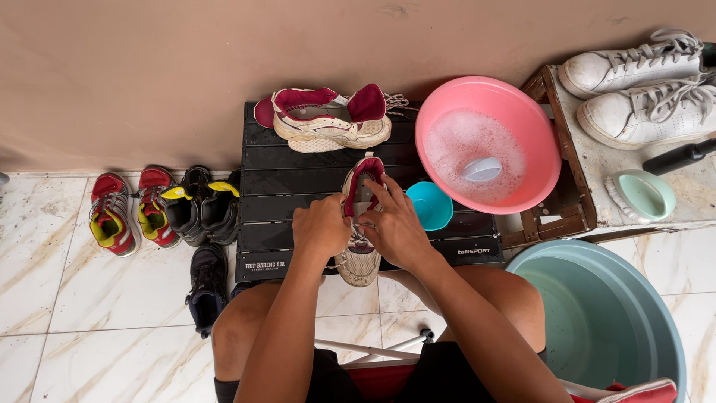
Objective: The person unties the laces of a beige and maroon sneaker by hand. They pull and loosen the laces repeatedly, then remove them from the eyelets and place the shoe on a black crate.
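While both hands work over a low black slatted table (298, 183) set against a tan wall, the scene reads as follows.

Left hand: the left hand (321, 227) rests on the left side of a cream sneaker with a maroon lining (359, 254); its fingers are curled together at the white laces, though I cannot tell for certain whether they pinch a lace or only press on the upper.

Right hand: the right hand (395, 227) covers the right side of the same shoe, fingers bent and closed over the lacing, the forefinger stretched up along the rim of the opening.

Shoe in hand: it lies on the table between the two hands, toe pointing toward the person, heel toward the wall.

Its mate: a matching cream and maroon sneaker (328, 119) lies on its side at the far edge of the table, just beside the wall.

Basins: a pink basin of soapy water (522, 112) sits to the right of the table with a small pale dish (482, 169) floating in it; a small teal bowl (430, 205) touches its near rim; a large grey-green tub (597, 313) stands on the floor by the right knee.

Wooden crate: a pair of white sneakers (641, 86) and a mint-green scrubbing brush (641, 195) rest on it.

Floor, left: red and yellow shoes (127, 209) and black shoes (198, 213) stand on the marble tiles.
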